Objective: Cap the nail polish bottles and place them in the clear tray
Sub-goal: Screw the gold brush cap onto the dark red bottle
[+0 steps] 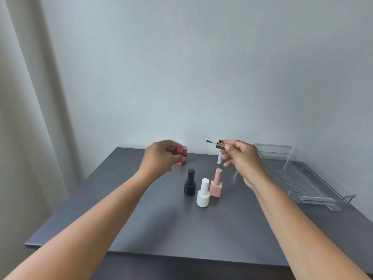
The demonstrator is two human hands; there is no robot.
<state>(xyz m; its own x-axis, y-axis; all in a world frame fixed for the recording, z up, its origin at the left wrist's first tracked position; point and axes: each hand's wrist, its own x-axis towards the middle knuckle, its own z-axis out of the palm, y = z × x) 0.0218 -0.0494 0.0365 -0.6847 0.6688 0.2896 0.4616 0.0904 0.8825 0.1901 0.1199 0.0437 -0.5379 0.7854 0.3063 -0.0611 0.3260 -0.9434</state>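
My left hand (161,156) holds a red nail polish bottle (180,150) above the table, its open neck tilted to the right. My right hand (241,156) pinches a gold cap (220,145) whose brush points left toward that bottle, a short gap between them. Three capped bottles stand on the table below: black (190,182), white (203,193) and pink (216,183). A small white bottle (219,158) stands behind my right hand, partly hidden. An orange-red object (181,163) shows under my left hand. The clear tray (306,178) lies at the right.
The dark grey table (161,219) stands against a pale wall. A curtain (24,118) hangs at the left. The tray reaches close to the table's right edge.
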